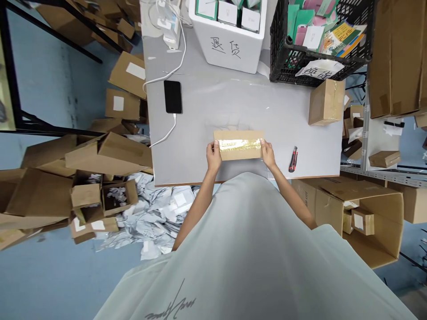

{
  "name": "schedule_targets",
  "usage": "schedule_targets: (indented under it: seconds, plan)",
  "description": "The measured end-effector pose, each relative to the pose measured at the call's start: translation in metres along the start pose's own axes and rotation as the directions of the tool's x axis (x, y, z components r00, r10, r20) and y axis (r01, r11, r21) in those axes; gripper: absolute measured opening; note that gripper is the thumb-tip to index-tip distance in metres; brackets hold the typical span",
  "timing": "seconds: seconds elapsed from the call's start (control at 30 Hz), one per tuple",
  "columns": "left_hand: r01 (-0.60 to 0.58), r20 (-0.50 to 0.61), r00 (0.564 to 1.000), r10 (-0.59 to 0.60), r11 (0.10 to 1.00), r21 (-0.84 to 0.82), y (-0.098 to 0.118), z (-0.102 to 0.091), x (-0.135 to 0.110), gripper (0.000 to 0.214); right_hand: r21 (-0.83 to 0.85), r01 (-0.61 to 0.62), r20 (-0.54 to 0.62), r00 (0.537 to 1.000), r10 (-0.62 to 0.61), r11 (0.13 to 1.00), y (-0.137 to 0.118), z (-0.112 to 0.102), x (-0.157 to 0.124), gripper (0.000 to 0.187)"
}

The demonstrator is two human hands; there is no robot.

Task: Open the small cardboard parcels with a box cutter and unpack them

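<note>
Pale green shirt [247,249] fills the near foreground. Grey bench [200,106] beyond it; blue floor [60,275] around, with brown boxes [110,153] and crumpled bags [150,213] heaped to the left. Taped carton [239,153] sits at the bench's near middle, between both hands. Left hand [213,155]: fingers [216,144] closed on its left end. Right hand [267,152]: fingers closed on its right end.

Far edge: white tub [227,49] and, right of it, black crate [280,58]. Small box [325,103] stands by the right edge; knife [293,159] lies nearer, right of the right hand. Phone [173,97], cable attached, near the left edge. Grey surface runs between phone and carton, and from carton to tub.

Carton underside hidden; contact with bench cannot be told. Tub and crate cut off at far frame edge. Large box [373,200] at right: deep interior hard to make out.
</note>
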State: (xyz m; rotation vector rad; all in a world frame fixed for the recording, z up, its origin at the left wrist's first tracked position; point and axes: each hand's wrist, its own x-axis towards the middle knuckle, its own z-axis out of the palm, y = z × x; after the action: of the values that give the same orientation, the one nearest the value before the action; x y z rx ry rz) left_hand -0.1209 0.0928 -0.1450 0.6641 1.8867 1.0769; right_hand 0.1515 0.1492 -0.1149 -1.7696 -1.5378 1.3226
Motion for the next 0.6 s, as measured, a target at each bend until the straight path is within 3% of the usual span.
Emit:
schedule_targets:
  seconds: [0.27,0.43,0.6]
  plan:
    - [0.026,-0.012,1.000,-0.026,0.999,-0.029,0.008,0.000,-0.005,0.071,0.000,0.051,-0.005,0.999,-0.051,0.999,-0.004,-0.004,-0.003,0.095]
    - [0.069,0.044,0.997,-0.066,0.994,-0.082,0.012,-0.001,-0.012,0.083,0.028,0.045,-0.022,0.999,-0.044,0.999,-0.004,-0.004,-0.005,0.098]
    - [0.071,0.128,0.990,-0.056,0.991,-0.116,0.015,-0.010,-0.024,0.088,0.173,-0.018,0.102,0.995,0.000,0.985,-0.009,-0.001,-0.022,0.094]
